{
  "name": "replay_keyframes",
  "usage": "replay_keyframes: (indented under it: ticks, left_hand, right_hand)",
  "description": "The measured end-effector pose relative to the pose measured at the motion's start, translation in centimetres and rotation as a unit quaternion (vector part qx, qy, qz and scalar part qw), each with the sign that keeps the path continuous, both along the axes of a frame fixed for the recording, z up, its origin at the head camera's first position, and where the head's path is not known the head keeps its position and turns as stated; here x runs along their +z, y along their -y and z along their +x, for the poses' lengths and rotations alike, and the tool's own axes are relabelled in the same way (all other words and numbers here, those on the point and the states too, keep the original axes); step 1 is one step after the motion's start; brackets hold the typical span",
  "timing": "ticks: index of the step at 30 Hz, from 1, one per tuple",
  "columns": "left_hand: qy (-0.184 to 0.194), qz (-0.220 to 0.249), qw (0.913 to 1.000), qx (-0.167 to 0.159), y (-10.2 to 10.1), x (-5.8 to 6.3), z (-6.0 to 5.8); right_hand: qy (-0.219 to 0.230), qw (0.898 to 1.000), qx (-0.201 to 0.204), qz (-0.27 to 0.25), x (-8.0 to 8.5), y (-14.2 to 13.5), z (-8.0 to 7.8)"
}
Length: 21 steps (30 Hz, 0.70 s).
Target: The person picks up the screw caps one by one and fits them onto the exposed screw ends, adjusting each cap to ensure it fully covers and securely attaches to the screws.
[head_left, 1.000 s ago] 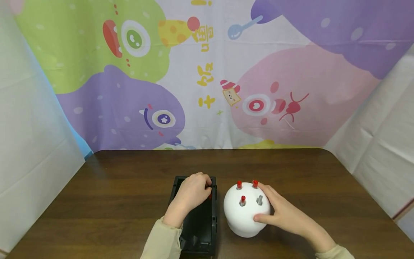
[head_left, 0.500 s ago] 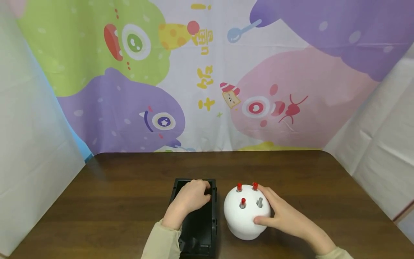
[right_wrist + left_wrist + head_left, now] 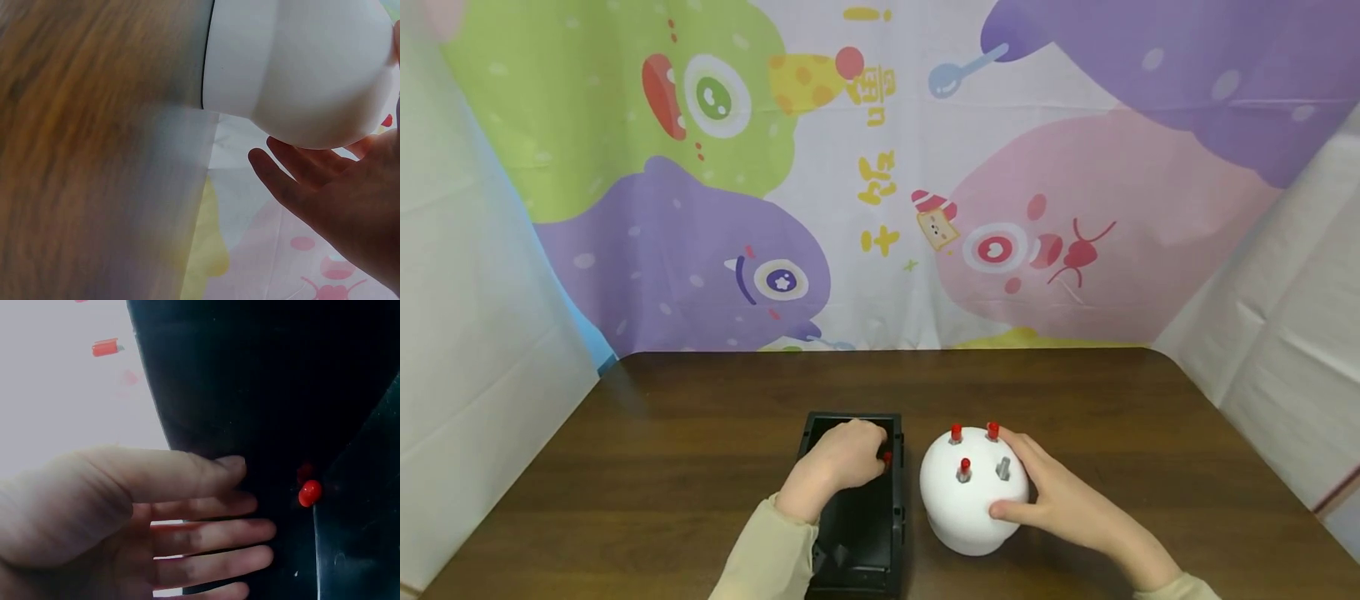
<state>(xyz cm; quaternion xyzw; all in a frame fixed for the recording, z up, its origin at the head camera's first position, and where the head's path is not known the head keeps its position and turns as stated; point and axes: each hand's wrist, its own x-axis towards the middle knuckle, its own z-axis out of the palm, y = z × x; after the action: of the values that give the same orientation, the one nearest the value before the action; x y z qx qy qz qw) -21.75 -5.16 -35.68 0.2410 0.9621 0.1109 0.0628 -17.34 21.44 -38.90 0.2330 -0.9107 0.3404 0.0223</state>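
In the head view, my left hand reaches inside a black tray. Its fingers are extended in the left wrist view, with a small red cap lying just beyond the fingertips by a tray edge. My right hand holds the right side of a white dome-topped object, thumb in front and fingers behind. On the dome stand several metal posts. Red caps cover three of them, while one post is bare metal. Some of the right fingers are hidden behind the dome.
The tray stands left of the white object on a brown wooden table. A printed cartoon cloth hangs behind the table, and pale cloth hangs at the sides.
My left hand has shifted slightly lower within the tray, and a red cap shows beside its fingers. The right hand and the white object have stayed in place.
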Motion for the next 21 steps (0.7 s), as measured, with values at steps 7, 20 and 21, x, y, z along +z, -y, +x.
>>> replay_keyframes:
  ticks: [7,20,21]
  left_hand:
    - [0.034,-0.016,0.9992,-0.011,-0.21,0.05,-0.33]
    - [0.072,-0.030,0.9969,-0.006,-0.52,-0.22,-0.62]
    - [0.073,-0.032,0.9968,-0.006,-0.55,-0.26,-0.66]
  right_hand:
    - [-0.005,1.000,0.003,0.002,-0.16,-0.08,-0.14]
    - [-0.001,1.000,0.000,0.003,-0.10,-0.11,-0.22]
    - [-0.001,1.000,0.001,0.002,-0.11,-0.11,-0.22]
